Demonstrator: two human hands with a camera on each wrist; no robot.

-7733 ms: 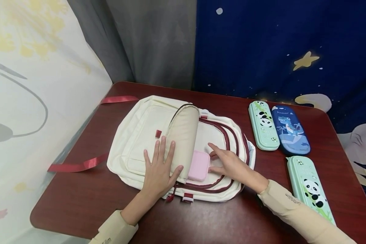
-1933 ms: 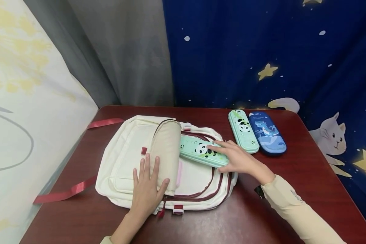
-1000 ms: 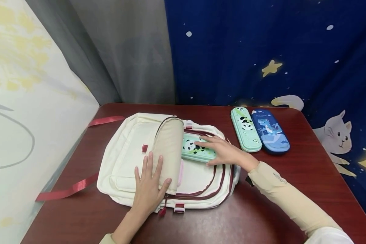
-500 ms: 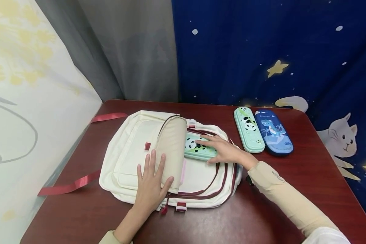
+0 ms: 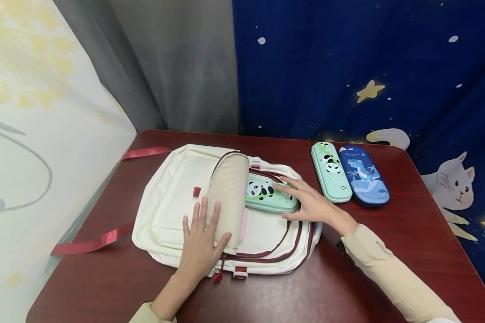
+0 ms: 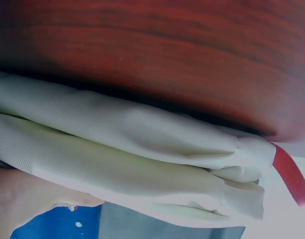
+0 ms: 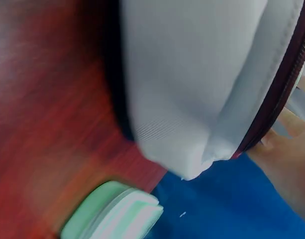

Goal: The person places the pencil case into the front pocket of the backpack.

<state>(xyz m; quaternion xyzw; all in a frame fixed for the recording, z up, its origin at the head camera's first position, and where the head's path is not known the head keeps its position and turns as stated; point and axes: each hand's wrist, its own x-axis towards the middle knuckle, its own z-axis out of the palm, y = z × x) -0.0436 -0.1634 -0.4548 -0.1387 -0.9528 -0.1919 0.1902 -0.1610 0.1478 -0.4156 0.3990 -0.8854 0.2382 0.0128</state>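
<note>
A cream backpack [image 5: 174,197] lies flat on the table, its beige-lined front flap [image 5: 226,202] folded back. My left hand [image 5: 200,249] rests on that flap with straight, spread fingers; its edge also shows in the left wrist view. A mint panda pencil case [image 5: 266,195] lies partly under the flap, its left end hidden. My right hand [image 5: 311,204] is over the case's right end, fingers extended across it and thumb off to the near side, without curling round it. Beneath the flap a strip of a pink case [image 5: 244,225] peeks out.
A second mint panda pencil case [image 5: 331,172] and a navy dinosaur case [image 5: 363,175] lie side by side right of the backpack. Red straps [image 5: 93,242] trail left over the table [image 5: 266,300]. A blue curtain [image 5: 347,67] hangs behind.
Since the earliest frame, the near-right mint case was brought onto the backpack and slid under the flap, covering past the pink case. Just now my right hand draws back rightward; the case stays.
</note>
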